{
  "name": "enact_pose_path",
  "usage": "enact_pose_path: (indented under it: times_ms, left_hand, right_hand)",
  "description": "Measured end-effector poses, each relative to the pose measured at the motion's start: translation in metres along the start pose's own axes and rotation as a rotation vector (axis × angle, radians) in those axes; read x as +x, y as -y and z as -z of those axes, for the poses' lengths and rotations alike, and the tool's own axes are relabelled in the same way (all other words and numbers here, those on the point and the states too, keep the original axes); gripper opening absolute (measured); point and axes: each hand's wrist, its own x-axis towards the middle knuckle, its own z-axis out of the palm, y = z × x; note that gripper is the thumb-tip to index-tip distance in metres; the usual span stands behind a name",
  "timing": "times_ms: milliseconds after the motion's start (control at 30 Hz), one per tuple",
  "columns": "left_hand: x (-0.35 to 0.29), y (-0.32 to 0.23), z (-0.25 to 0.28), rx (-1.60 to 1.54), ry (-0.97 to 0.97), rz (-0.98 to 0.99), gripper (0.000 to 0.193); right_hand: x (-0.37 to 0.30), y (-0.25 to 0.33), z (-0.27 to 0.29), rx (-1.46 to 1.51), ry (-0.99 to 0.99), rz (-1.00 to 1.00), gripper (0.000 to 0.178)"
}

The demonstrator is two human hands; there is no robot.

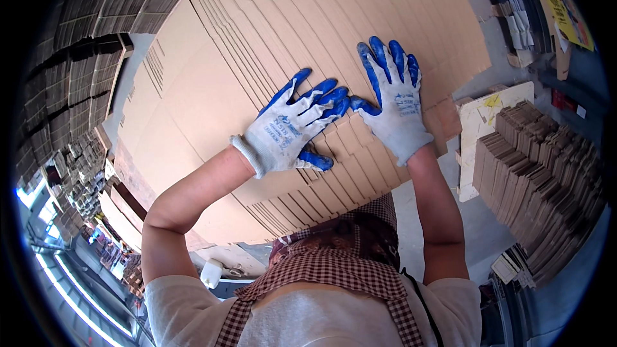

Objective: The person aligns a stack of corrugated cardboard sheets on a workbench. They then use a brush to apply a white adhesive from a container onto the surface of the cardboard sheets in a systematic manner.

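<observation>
Before me lies a wide spread of overlapping brown cardboard sheets (283,13), fanned so their edges form a row of steps. My left hand (289,122), in a white and blue work glove, lies on the stepped edges with its fingers spread toward the right. My right hand (393,99), gloved alike, rests flat on the sheets with fingers pointing away from me and the thumb out to the left. The left fingertips come close to the right thumb. Neither hand grips a sheet.
Several stacks of folded cardboard (536,180) stand on the right, beside a pale board (491,128). Bundled cardboard piles (96,0) rise along the far left. A white object (211,273) sits below the sheets' near left edge. A yellow poster (558,9) shows at the far right.
</observation>
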Motion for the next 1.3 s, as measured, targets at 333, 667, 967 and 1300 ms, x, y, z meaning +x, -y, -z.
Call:
enact_pose_path:
  times_ms: [333, 667, 967, 1300]
  left_hand:
    - [-0.005, 0.008, 0.017, -0.086, -0.054, -0.055, 0.098]
    - [0.052, 0.194, 0.073, 0.288, -0.558, 0.575, 0.06]
    - [0.088, 0.247, 0.088, -0.341, -0.618, 0.746, 0.078]
    - [0.09, 0.234, 0.091, -0.341, -0.647, 0.812, 0.074]
  right_hand:
    - [-0.002, -0.003, 0.006, 0.066, -0.058, 0.052, 0.079]
    - [-0.1, -0.028, 0.036, 0.807, 0.045, -0.714, 0.03]
    - [-0.1, -0.002, 0.02, 0.779, 0.468, -0.572, 0.024]
    - [-0.093, 0.006, 0.021, 0.907, 0.438, -0.687, 0.016]
